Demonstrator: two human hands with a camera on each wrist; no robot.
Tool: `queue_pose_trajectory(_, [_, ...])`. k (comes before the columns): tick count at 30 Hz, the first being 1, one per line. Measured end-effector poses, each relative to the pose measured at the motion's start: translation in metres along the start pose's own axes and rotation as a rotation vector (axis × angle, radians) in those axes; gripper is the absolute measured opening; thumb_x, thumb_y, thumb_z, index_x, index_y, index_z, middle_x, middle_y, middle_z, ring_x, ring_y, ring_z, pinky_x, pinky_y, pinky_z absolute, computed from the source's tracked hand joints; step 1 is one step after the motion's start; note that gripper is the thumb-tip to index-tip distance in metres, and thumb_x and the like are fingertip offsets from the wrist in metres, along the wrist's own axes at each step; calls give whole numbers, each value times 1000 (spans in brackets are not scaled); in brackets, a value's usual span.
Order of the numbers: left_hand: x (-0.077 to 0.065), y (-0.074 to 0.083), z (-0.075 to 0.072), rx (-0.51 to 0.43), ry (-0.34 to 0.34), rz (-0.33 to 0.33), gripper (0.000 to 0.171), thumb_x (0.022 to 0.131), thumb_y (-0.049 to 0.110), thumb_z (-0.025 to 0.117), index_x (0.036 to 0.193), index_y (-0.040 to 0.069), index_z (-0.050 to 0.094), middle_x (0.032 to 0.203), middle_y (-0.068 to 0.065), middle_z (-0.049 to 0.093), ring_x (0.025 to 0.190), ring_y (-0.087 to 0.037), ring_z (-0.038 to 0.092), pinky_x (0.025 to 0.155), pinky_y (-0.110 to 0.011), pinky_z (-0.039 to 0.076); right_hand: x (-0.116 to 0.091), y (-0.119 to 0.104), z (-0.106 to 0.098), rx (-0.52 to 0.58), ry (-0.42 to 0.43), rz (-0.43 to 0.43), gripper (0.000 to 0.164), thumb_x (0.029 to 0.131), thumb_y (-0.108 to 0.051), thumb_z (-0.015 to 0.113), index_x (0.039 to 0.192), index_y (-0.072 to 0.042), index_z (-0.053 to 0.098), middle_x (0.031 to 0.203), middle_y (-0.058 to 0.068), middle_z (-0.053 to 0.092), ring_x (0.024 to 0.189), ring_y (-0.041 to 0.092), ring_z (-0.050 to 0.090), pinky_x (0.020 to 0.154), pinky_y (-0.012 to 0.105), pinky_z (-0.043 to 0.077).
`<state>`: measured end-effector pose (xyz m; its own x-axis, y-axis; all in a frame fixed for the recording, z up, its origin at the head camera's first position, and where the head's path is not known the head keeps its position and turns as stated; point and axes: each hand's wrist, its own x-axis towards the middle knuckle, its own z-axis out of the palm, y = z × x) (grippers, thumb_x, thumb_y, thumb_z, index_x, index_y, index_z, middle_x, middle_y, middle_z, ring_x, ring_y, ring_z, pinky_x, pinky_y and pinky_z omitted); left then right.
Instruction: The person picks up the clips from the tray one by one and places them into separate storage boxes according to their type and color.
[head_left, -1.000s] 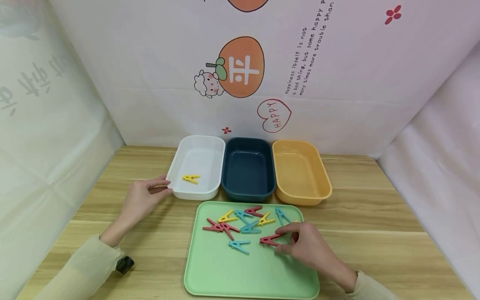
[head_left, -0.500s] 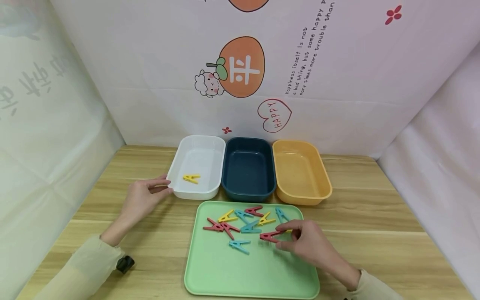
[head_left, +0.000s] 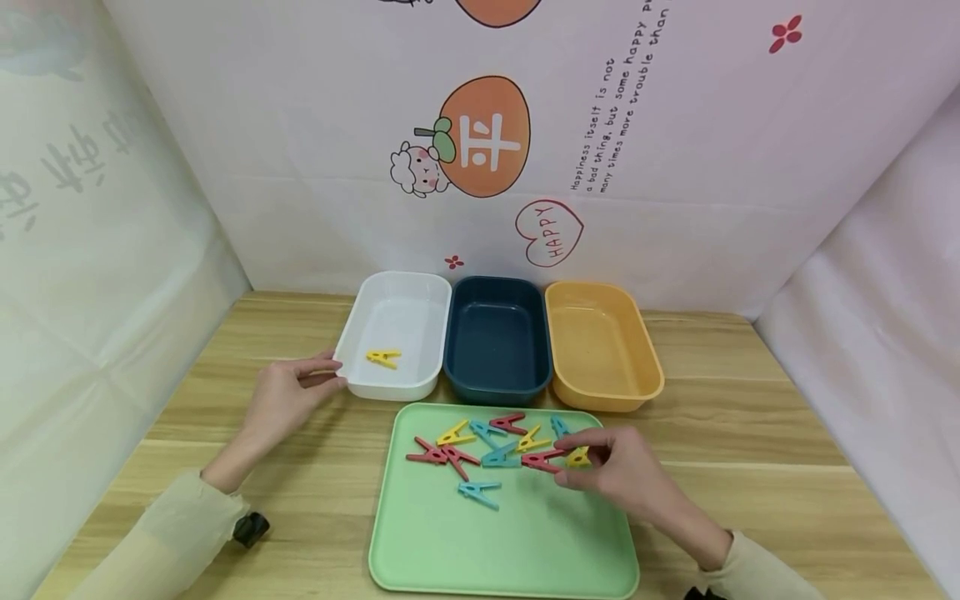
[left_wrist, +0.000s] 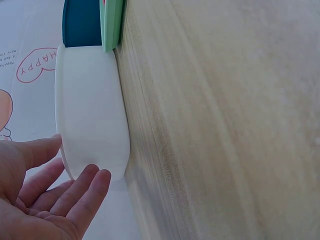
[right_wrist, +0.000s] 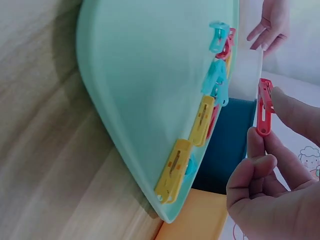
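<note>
facing printed cloth (head_left: 315,183), wooden table (head_left: 735,433) below: right hand (head_left: 630,473) pinches peg (head_left: 537,459), left hand (head_left: 285,397) relaxed

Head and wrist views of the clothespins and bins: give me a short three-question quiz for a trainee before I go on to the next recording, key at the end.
1. Which colour is the clothespin that the right hand pinches: (a) blue, (b) yellow or (c) red?
2. True or false: the left hand is at the rim of the dark blue bin.
3. Fill in: the lone clothespin inside the white bin is coloured ____.

Key: 1. c. 2. False; it is at the white bin. 3. Yellow.
</note>
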<state>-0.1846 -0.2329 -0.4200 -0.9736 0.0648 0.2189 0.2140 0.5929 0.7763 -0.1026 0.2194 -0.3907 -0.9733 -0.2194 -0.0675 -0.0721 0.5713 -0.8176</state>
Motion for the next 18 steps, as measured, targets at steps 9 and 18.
queue_pose_trajectory(9, [0,1,0,-18,5,1,30,95,11,81,117,-8,76,137,-25,64,105,-39,74,78,-22,61,4,-7,-8,72,28,6,30,78,-14,94,105,-7,83,57,-2,38,52,12,35,47,22,24])
queue_pose_trajectory(18, [0,2,0,-24,1,3,30,95,11,81,117,-9,75,136,-26,64,105,-39,74,78,-23,62,7,-12,-15,100,38,-29,29,78,-12,94,105,-5,83,57,-3,33,51,10,29,47,22,23])
